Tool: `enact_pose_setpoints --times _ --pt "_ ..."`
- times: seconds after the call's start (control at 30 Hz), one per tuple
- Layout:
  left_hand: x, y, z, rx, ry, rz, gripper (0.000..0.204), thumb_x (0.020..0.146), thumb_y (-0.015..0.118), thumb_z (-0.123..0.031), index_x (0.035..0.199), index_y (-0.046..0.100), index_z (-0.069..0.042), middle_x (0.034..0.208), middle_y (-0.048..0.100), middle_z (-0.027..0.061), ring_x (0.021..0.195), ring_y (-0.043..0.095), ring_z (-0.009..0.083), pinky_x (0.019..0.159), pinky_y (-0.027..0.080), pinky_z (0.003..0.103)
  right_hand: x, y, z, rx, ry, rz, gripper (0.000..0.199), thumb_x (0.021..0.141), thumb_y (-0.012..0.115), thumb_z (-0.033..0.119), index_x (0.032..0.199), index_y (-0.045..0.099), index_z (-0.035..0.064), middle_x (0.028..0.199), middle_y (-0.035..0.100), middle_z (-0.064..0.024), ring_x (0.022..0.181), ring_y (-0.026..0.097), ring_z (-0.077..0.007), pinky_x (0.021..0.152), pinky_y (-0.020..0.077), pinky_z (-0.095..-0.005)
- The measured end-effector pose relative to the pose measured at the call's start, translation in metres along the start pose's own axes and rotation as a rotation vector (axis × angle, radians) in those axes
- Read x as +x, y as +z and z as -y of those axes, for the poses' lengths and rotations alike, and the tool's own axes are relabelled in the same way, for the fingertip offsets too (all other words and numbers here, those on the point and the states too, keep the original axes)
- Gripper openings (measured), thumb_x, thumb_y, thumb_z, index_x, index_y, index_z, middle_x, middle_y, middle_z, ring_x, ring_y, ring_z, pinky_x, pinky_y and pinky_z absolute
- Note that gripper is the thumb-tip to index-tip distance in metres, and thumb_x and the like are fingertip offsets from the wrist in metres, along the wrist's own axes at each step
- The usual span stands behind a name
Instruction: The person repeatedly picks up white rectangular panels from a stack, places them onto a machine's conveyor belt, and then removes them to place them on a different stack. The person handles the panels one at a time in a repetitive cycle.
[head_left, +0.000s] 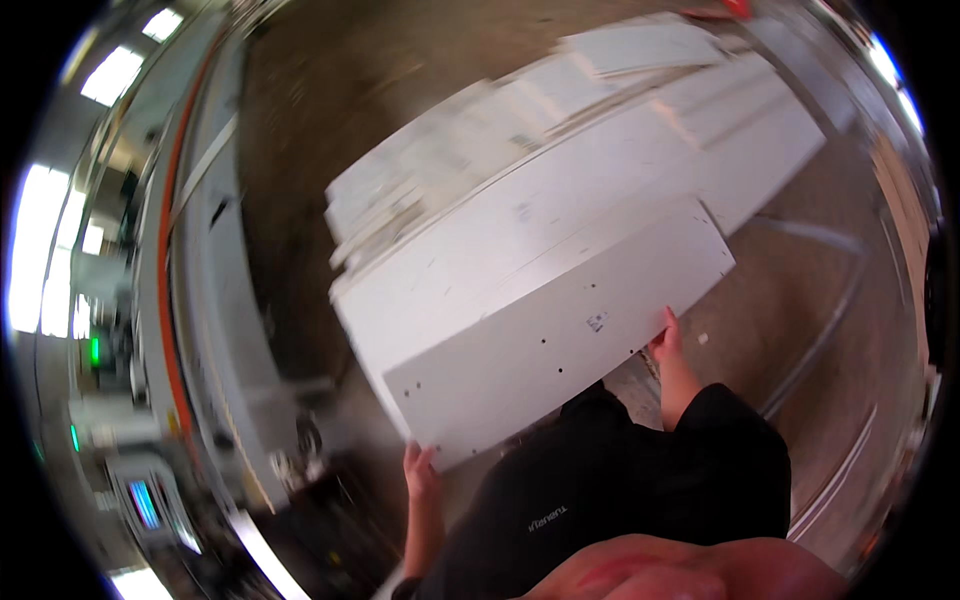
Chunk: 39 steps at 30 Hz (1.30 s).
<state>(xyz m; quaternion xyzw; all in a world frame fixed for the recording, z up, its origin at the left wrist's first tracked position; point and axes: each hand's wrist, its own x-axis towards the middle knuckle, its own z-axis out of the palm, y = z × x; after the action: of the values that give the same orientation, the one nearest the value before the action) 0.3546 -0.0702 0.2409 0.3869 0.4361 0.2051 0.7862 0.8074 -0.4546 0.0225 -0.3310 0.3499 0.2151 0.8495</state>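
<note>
white flat drilled panel lies atop the white board stack; we grip its near edge, left hand and right hand wide apart. next: lift level.

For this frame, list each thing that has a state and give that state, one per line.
White panel: lifted, tilted, held at its near edge by both hands, above the stack.
Left hand: closed on the panel's near left corner.
Right hand: closed on the panel's near right edge.
Stack of white panels: lying flat, uneven edges.
Ceiling lights: on.
</note>
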Motion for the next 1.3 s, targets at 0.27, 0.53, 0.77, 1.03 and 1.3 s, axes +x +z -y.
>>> enact_pose_setpoints --times 0.27,0.53,0.77,1.03,1.3 --pt "-0.139 -0.236 -0.030 -0.263 0.223 -0.070 0.059 0.089 0.065 -0.022 0.142 0.052 0.001 0.135 0.063 0.0115 0.123 0.060 0.0259 0.102 0.050 0.042 -0.142 0.002 -0.180 -0.292 0.035 0.225 0.038 0.100 0.065 0.035 0.127 0.063 0.0091 0.119 0.070 -0.0058 0.110 0.067 -0.0227 0.093 0.0581 -0.0395" --pt "-0.208 -0.323 0.007 -0.845 0.628 -0.015 0.064 0.095 0.065 -0.051 0.145 0.053 -0.013 0.143 0.058 0.0025 0.129 0.053 0.0239 0.103 0.044 0.041 -0.284 0.088 -0.336 -0.442 0.375 0.407 0.040 0.101 0.064 0.035 0.131 0.061 0.0087 0.129 0.067 -0.0051 0.117 0.064 -0.0221 0.093 0.0563 -0.0364" --pt "-0.134 -0.352 -0.052 -0.876 0.325 -0.240 0.040 0.098 0.065 -0.022 0.133 0.058 -0.004 0.134 0.062 0.0087 0.127 0.055 0.0251 0.108 0.042 0.042 -0.372 0.164 -0.515 -0.513 0.685 0.648 0.039 0.102 0.063 0.036 0.131 0.062 0.0101 0.127 0.069 -0.0053 0.115 0.065 -0.0217 0.097 0.0542 -0.0370" --pt "-0.108 -0.490 -0.121 -0.848 0.320 -0.427 0.022 0.096 0.062 -0.023 0.111 0.065 -0.008 0.111 0.069 0.0090 0.102 0.066 0.0277 0.087 0.054 0.043 -0.351 0.249 -0.618 -0.512 0.610 0.641 0.044 0.102 0.061 0.044 0.127 0.063 0.0081 0.124 0.069 -0.0065 0.115 0.063 -0.0222 0.099 0.0535 -0.0383" --pt "-0.093 -0.639 -0.189 -0.898 0.367 -0.321 0.033 0.092 0.067 -0.019 0.120 0.064 -0.001 0.118 0.069 0.0113 0.114 0.064 0.0281 0.106 0.047 0.044 -0.299 0.314 -0.670 -0.509 0.233 0.339 0.044 0.096 0.071 0.046 0.115 0.066 0.0073 0.106 0.071 -0.0006 0.097 0.066 -0.0154 0.090 0.0553 -0.0302"
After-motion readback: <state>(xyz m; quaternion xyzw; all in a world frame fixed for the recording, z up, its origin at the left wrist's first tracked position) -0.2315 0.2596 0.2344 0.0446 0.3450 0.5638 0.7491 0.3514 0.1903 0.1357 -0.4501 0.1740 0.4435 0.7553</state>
